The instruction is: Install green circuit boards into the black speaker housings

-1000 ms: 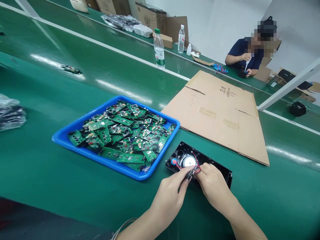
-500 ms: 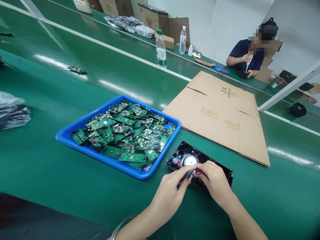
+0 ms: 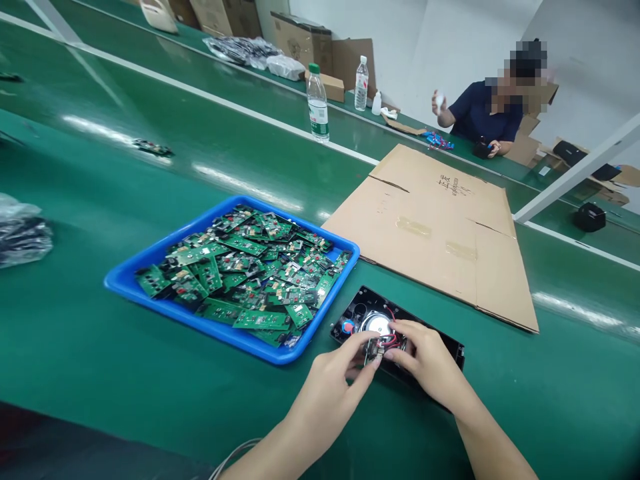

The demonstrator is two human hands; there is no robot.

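Since a moment ago, both hands have turned the small part up, so its flat side now shows, and the person across the bench has lifted one hand with something white in it.

The left hand (image 3: 333, 393) pinches the small board (image 3: 373, 348) from the left with thumb and fingers. The right hand (image 3: 430, 363) pinches it from the right, so the fingertips of both hands almost meet. Red wires (image 3: 395, 340) run from the board down into the black case (image 3: 400, 333), which lies flat on the green bench (image 3: 100, 373) right under the hands. A round silver speaker (image 3: 377, 325) sits in the case, just past the fingertips.

Left of the hands and a bit farther away is a blue tray (image 3: 150, 257) full of green circuit boards (image 3: 250, 273). Past the hands lies a flat sheet of cardboard (image 3: 440, 227). Far beyond that stand two water bottles (image 3: 317, 103), and the other person (image 3: 487, 113) sits at the far side, well apart.
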